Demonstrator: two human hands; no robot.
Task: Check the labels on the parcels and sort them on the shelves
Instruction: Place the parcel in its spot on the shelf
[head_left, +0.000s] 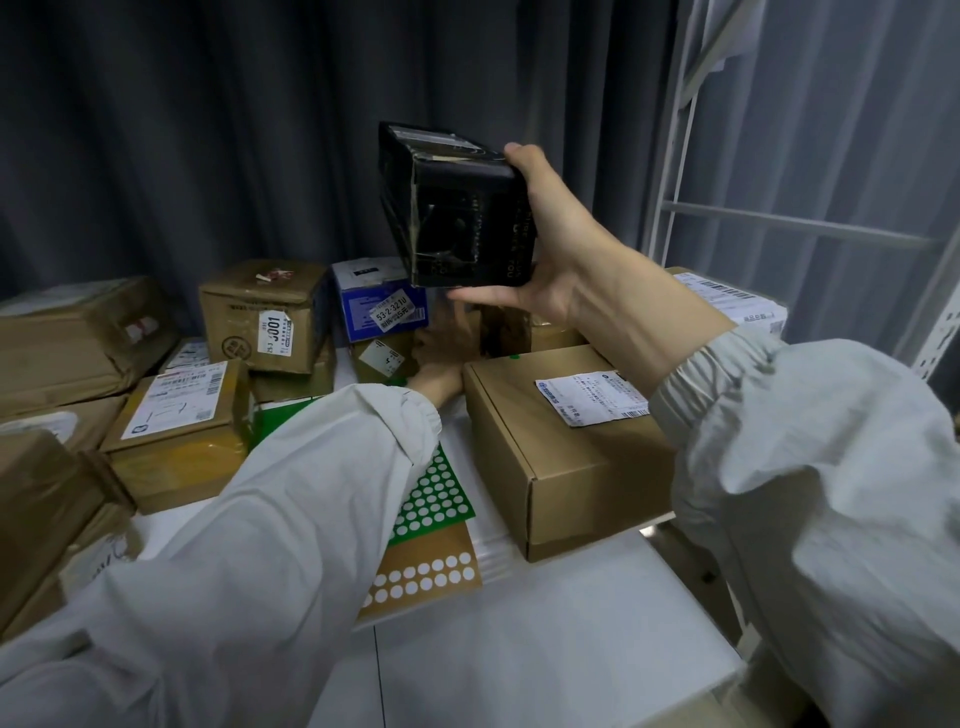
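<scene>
At the left of the white counter (545, 649), taped brown cardboard parcels (176, 431) lie stacked, all closed, their contents unseen. A blue box with a white label (382, 306) stands behind. The left hand (441, 353) reaches among the parcels past a green sheet of white round stickers (436, 499); it is blurred and shaded, so its grip cannot be told. The right hand (550, 249) holds a glossy black carton (457, 208) tilted in the air above the pile, thumb under its lower edge, fingers hidden behind. Its print is unreadable.
</scene>
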